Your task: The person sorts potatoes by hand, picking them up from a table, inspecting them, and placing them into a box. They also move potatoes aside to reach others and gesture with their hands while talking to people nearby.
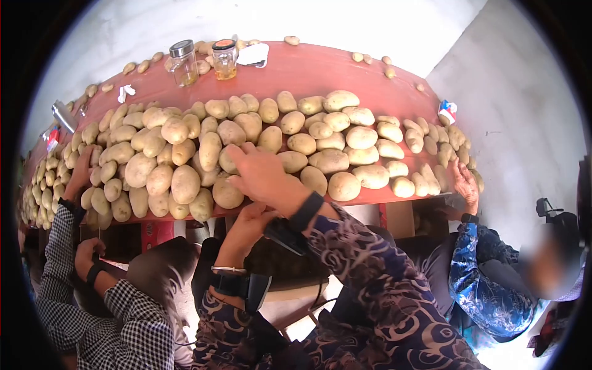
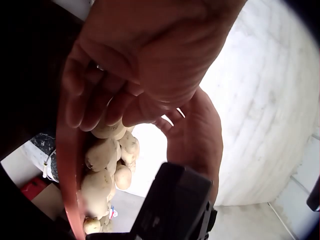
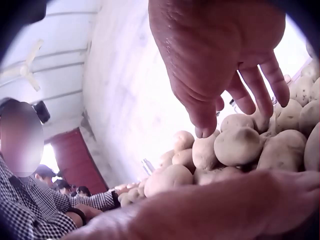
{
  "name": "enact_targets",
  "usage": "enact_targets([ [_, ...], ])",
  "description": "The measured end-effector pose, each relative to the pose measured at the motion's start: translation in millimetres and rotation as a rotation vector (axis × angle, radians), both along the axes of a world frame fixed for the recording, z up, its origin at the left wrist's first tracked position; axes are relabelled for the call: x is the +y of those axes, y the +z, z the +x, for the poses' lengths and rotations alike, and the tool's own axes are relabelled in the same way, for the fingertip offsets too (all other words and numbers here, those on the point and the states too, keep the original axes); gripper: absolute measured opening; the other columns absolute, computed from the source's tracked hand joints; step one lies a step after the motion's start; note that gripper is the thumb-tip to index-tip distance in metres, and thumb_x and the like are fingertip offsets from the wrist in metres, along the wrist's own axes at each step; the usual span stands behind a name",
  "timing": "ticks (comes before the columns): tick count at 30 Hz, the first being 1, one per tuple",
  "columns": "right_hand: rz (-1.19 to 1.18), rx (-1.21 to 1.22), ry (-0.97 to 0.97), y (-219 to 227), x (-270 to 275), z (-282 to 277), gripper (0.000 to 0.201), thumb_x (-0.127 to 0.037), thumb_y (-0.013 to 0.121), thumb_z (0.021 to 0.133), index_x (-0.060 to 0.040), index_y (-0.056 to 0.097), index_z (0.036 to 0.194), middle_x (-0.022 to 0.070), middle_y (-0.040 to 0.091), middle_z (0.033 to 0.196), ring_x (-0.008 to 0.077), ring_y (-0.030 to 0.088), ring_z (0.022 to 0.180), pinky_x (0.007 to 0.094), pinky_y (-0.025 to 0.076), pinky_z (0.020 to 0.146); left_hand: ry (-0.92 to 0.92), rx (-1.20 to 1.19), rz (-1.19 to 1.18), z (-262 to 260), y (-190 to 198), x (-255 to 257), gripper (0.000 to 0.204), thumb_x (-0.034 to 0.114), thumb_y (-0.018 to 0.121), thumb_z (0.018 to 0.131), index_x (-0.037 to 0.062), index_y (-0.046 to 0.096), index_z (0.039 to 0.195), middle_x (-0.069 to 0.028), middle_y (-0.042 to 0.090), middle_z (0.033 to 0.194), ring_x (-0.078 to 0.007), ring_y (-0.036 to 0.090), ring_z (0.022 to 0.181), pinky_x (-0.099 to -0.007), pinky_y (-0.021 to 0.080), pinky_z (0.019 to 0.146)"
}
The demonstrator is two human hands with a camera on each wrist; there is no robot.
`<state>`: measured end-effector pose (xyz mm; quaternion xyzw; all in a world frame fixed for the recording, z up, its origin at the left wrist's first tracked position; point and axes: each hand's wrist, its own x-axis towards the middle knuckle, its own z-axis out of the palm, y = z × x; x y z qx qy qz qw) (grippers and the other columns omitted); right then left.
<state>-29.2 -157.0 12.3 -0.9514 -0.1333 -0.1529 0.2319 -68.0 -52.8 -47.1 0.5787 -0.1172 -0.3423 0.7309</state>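
Potatoes [image 1: 159,180] lie in a long heap along the near side of a red table [image 1: 290,68]. My right hand [image 1: 265,176] reaches over the middle of the heap, its fingertips at a potato [image 1: 227,161]. In the right wrist view its fingers [image 3: 255,82] hang spread above the potatoes [image 3: 239,146], with nothing gripped. Below the right wrist, my left hand [image 1: 245,229] is at the table's front edge. The left wrist view shows its loosely bent fingers [image 2: 92,100] near the potatoes [image 2: 101,154], with no potato between them.
Two glass jars [image 1: 183,65] [image 1: 225,61] and a white cloth [image 1: 253,54] stand at the back. A metal flask [image 1: 64,116] is at the far left. On the left a person in checkered sleeves [image 1: 132,320] touches potatoes; another in blue [image 1: 493,296] does so at right.
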Motion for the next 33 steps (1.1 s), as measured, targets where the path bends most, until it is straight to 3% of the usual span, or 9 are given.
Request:
enact_targets([
  [2,0.057,-0.015,-0.007,-15.6,-2.0,9.8,0.04,-0.015,0.061,0.069,-0.0069,0.051,0.106,0.0142,0.054,0.093,0.0318,0.055,0.086,0.0409,0.045,0.068,0.084,-0.05,-0.023,0.6,0.5,-0.3,0.018,0.013,0.053,0.083,0.0046,0.059,0.097,0.0,0.062,0.087,-0.0054,0.056,0.075,-0.0194,0.042,0.061],
  [8,0.207,-0.052,0.027,-13.4,-35.3,-5.6,0.04,-0.009,0.061,0.066,-0.0064,0.054,0.105,0.0154,0.055,0.099,0.0313,0.055,0.089,0.038,0.046,0.072,-0.012,-0.055,0.131,0.0,9.2,3.0,0.017,0.015,0.053,0.083,0.0045,0.058,0.095,-0.0017,0.061,0.084,-0.0082,0.057,0.072,-0.0193,0.041,0.057],
  [11,0.302,-0.024,0.006,0.5,-70.0,-25.8,0.042,-0.004,0.064,0.065,-0.0057,0.055,0.106,0.0139,0.056,0.103,0.0263,0.056,0.091,0.0319,0.047,0.076,-0.022,-0.022,0.113,1.2,9.8,3.5,0.016,0.017,0.053,0.083,0.0053,0.058,0.093,-0.0036,0.062,0.083,-0.0103,0.058,0.071,-0.0195,0.041,0.055],
  [16,0.365,-0.036,-0.074,7.8,-147.5,-48.5,0.039,-0.003,0.063,0.066,-0.0069,0.056,0.104,0.013,0.058,0.099,0.0314,0.056,0.089,0.036,0.047,0.076,-0.037,-0.037,0.115,2.3,8.8,5.2,0.016,0.018,0.053,0.083,0.0058,0.057,0.092,-0.0043,0.062,0.083,-0.0108,0.059,0.072,-0.0194,0.041,0.055],
  [19,-0.118,-0.076,-0.161,7.8,-174.8,-49.6,0.033,0.0,0.058,0.066,-0.0069,0.058,0.098,0.0118,0.056,0.091,0.0329,0.054,0.086,0.0391,0.046,0.073,-0.039,-0.037,0.122,2.3,10.3,4.3,0.015,0.018,0.054,0.083,0.0061,0.056,0.091,-0.004,0.061,0.083,-0.0106,0.059,0.072,-0.0193,0.041,0.055],
  [20,-0.116,-0.078,-0.156,4.4,-179.4,-48.9,0.033,0.0,0.058,0.066,-0.0069,0.058,0.098,0.0118,0.056,0.091,0.0329,0.054,0.086,0.0391,0.046,0.073,-0.034,-0.039,0.123,2.5,10.7,3.3,0.015,0.018,0.054,0.083,0.0061,0.056,0.091,-0.004,0.061,0.083,-0.0106,0.059,0.072,-0.0193,0.041,0.055],
  [23,-0.311,-0.228,-0.186,6.7,-166.2,-43.1,0.026,-0.002,0.057,0.066,-0.0086,0.059,0.091,0.0106,0.056,0.088,0.0314,0.052,0.088,0.0397,0.046,0.072,-0.019,-0.045,0.137,0.0,9.8,3.0,0.015,0.018,0.053,0.083,0.0065,0.056,0.091,-0.0037,0.061,0.084,-0.0106,0.058,0.072,-0.0191,0.041,0.055],
  [26,-0.108,-0.363,-0.113,16.3,-127.6,-30.2,0.023,-0.003,0.058,0.067,-0.0071,0.059,0.09,0.0102,0.055,0.085,0.0319,0.053,0.086,0.04,0.046,0.072,-0.027,-0.026,0.154,0.3,10.1,2.4,0.014,0.018,0.053,0.083,0.0064,0.056,0.091,-0.0035,0.061,0.084,-0.0105,0.058,0.073,-0.019,0.04,0.055],
  [33,0.02,-0.193,0.08,15.8,-20.8,27.9,0.034,-0.026,0.061,0.076,-0.0057,0.052,0.102,0.0134,0.053,0.099,0.0319,0.056,0.085,0.0399,0.047,0.069,-0.038,-0.084,0.221,-0.7,4.8,3.5,0.018,0.022,0.055,0.083,0.0058,0.059,0.091,-0.0029,0.062,0.083,-0.0097,0.059,0.071,-0.019,0.04,0.053],
])
